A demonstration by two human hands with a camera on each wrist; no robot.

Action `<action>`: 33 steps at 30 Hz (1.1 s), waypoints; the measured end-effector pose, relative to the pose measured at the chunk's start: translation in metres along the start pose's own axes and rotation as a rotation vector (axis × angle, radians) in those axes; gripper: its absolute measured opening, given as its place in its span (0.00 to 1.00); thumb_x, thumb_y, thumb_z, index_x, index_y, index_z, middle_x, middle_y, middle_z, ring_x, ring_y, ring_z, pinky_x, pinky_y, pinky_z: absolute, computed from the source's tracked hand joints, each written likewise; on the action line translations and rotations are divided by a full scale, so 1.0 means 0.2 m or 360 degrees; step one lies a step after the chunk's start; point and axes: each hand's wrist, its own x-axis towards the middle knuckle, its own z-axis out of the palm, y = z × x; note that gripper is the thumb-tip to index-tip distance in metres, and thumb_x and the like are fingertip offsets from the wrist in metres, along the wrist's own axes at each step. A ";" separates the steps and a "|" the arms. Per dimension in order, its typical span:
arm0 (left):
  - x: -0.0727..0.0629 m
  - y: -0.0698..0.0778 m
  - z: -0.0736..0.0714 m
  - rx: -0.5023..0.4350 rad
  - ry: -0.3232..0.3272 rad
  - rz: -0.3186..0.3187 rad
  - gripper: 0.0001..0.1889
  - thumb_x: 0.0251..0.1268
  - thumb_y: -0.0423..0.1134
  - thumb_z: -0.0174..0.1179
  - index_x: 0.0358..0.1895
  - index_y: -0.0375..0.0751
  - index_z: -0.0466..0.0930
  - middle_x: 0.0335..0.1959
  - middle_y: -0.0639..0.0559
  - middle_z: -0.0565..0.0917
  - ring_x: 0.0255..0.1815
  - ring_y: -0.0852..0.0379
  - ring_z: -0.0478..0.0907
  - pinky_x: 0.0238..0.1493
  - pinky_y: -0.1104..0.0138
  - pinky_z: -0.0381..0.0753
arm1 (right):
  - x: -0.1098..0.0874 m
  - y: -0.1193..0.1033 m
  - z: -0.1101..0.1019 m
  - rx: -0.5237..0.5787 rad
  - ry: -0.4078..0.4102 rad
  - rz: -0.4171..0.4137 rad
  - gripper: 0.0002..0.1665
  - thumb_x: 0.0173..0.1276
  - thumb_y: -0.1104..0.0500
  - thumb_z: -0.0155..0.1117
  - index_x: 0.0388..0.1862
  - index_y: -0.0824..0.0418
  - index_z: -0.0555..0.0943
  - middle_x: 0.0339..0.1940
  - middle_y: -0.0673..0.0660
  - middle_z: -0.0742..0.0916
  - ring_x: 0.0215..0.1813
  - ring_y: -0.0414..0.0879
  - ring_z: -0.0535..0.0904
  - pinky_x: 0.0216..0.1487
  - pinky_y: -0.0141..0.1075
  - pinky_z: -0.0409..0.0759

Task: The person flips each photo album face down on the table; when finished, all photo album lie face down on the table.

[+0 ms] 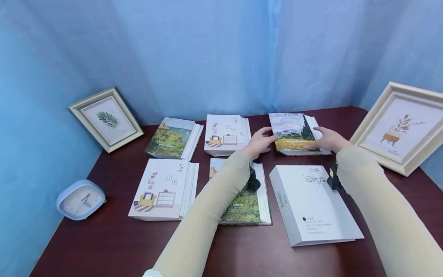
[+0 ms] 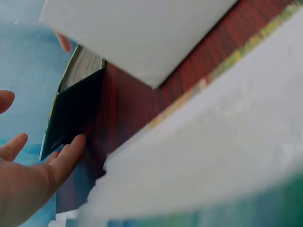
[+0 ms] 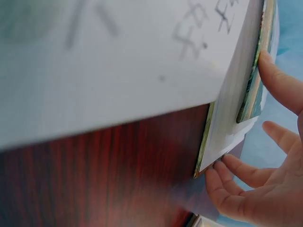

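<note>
A photo album [image 1: 290, 132] with a painted landscape of a wheat field and dark tree on its cover lies at the back right of the table. At its left edge is my left hand [image 1: 258, 143], fingers extended; in the left wrist view the fingertips [image 2: 78, 142] meet its dark side. On its page side, my right hand [image 1: 330, 140] holds the album, thumb on the cover. The right wrist view shows the thumb [image 3: 279, 82] at the upper cover edge and the other fingers [image 3: 246, 171] by the lower edge of the pages [image 3: 220, 137].
A thick white album [image 1: 318, 207] lies in front of the right hand. Further albums include a white one [image 1: 225, 130], a garden-cover one [image 1: 171, 136], another white one [image 1: 157, 188] and one [image 1: 242, 206] under the left forearm. Picture frames [image 1: 109, 119] [image 1: 398, 129] and a blue clock [image 1: 81, 199] flank them.
</note>
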 end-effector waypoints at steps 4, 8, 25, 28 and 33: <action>0.01 -0.01 0.03 0.0026 -0.0035 -0.0015 0.28 0.70 0.36 0.54 0.71 0.41 0.60 0.69 0.37 0.64 0.66 0.44 0.69 0.62 0.54 0.72 | -0.01 0.00 0.00 -0.0031 0.0016 0.0012 0.60 0.59 0.44 0.68 0.74 0.72 0.45 0.71 0.79 0.53 0.70 0.75 0.47 0.67 0.65 0.52; 0.02 -0.03 0.03 0.0098 -0.0028 0.0017 0.28 0.68 0.35 0.56 0.70 0.40 0.63 0.69 0.39 0.65 0.60 0.45 0.73 0.58 0.59 0.75 | 0.00 -0.02 0.02 -0.0037 0.0017 0.0001 0.60 0.58 0.44 0.69 0.74 0.72 0.47 0.71 0.79 0.54 0.70 0.74 0.48 0.66 0.65 0.53; -0.02 -0.03 0.01 0.0179 0.0113 0.0069 0.27 0.68 0.31 0.51 0.71 0.44 0.63 0.72 0.45 0.62 0.61 0.50 0.68 0.56 0.60 0.70 | 0.02 -0.14 0.05 -0.0048 -0.0176 -0.0090 0.60 0.59 0.45 0.69 0.75 0.71 0.45 0.71 0.79 0.53 0.71 0.74 0.48 0.67 0.65 0.53; -0.03 -0.03 0.02 0.0108 0.0185 0.0079 0.29 0.65 0.29 0.52 0.70 0.46 0.64 0.72 0.45 0.63 0.46 0.54 0.68 0.43 0.62 0.65 | 0.02 -0.17 0.04 -0.0016 -0.0237 -0.0097 0.60 0.58 0.46 0.69 0.76 0.67 0.43 0.72 0.78 0.51 0.72 0.74 0.46 0.67 0.66 0.51; -0.03 -0.02 0.01 0.0024 0.0228 0.0091 0.30 0.64 0.28 0.53 0.70 0.50 0.65 0.73 0.45 0.61 0.19 0.60 0.56 0.31 0.63 0.62 | 0.01 -0.21 0.04 0.0098 -0.0382 -0.0125 0.59 0.60 0.49 0.69 0.77 0.62 0.42 0.73 0.77 0.47 0.72 0.73 0.44 0.67 0.63 0.56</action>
